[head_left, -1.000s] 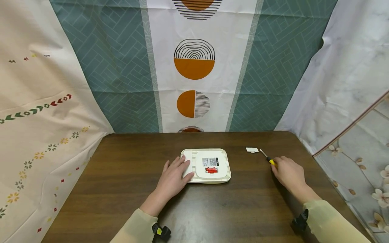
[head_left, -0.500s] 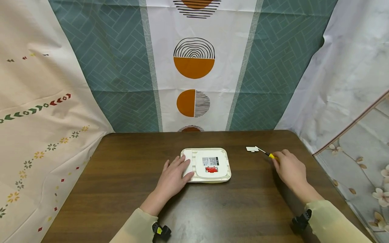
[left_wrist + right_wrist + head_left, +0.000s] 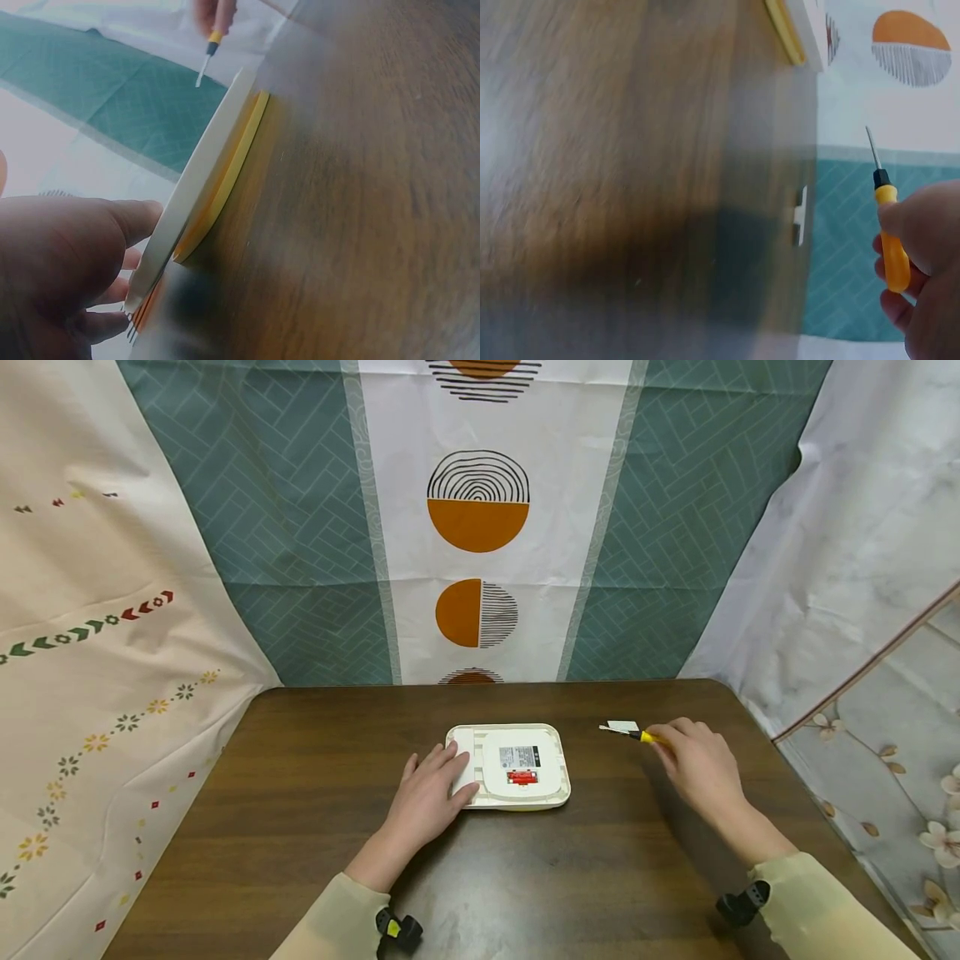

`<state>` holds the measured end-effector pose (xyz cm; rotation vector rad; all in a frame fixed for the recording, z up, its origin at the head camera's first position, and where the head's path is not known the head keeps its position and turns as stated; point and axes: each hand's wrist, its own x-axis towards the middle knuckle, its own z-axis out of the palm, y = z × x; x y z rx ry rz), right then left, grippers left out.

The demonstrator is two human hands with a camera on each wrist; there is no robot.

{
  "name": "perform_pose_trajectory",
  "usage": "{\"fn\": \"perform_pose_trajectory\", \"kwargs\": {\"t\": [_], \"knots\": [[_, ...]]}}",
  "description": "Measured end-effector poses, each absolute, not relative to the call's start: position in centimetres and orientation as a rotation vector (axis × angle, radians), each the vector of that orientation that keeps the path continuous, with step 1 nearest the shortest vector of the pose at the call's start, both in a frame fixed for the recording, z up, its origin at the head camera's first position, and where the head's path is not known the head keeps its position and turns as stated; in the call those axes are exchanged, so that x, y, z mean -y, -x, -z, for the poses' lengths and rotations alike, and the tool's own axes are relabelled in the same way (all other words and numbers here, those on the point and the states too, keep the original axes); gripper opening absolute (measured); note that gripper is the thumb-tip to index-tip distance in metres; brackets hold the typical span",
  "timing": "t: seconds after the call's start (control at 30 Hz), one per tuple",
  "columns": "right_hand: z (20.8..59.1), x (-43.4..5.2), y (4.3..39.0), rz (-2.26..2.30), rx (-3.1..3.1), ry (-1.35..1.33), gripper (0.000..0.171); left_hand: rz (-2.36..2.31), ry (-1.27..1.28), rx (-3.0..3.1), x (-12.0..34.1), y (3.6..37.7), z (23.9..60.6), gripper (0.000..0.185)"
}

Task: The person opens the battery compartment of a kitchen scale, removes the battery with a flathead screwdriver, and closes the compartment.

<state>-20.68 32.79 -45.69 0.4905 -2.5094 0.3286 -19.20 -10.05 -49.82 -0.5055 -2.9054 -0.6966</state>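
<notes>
A white rounded-rectangular device [image 3: 553,785] lies on the table with its labelled back up. Red batteries [image 3: 522,777] show in its battery compartment, and in the left wrist view a yellow part [image 3: 238,161] lies beneath its white body. My left hand [image 3: 427,793] rests on its left side, fingers spread and fairly straight. My right hand [image 3: 699,768] holds a screwdriver [image 3: 892,251] by its yellow handle, well right of the device, with the metal shaft pointing left. In the head view, the shaft overlaps a small white battery cover [image 3: 621,725] lying on the table.
The dark wooden table [image 3: 525,893] ends at a green and white patterned curtain [image 3: 300,568] at the back. Cream cloth [image 3: 90,735] hangs on the left, and pale flowered cloth [image 3: 885,777] on the right. Each wrist wears a black camera [image 3: 742,903].
The screwdriver has swung from pointing up-left to nearly level, its tip moving left across the battery cover. My right hand has shifted slightly left and up. My left hand stays on the device.
</notes>
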Motion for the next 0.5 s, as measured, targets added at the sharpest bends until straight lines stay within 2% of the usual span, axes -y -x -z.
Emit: {"fn": "perform_pose_trajectory", "kwargs": {"t": [0.5], "knots": [[44.7, -29.1, 20.2, -0.469, 2.570, -0.660, 0.025, 0.691, 0.502, 2.904, 10.1, 19.2, 49.9, 0.060]]}}
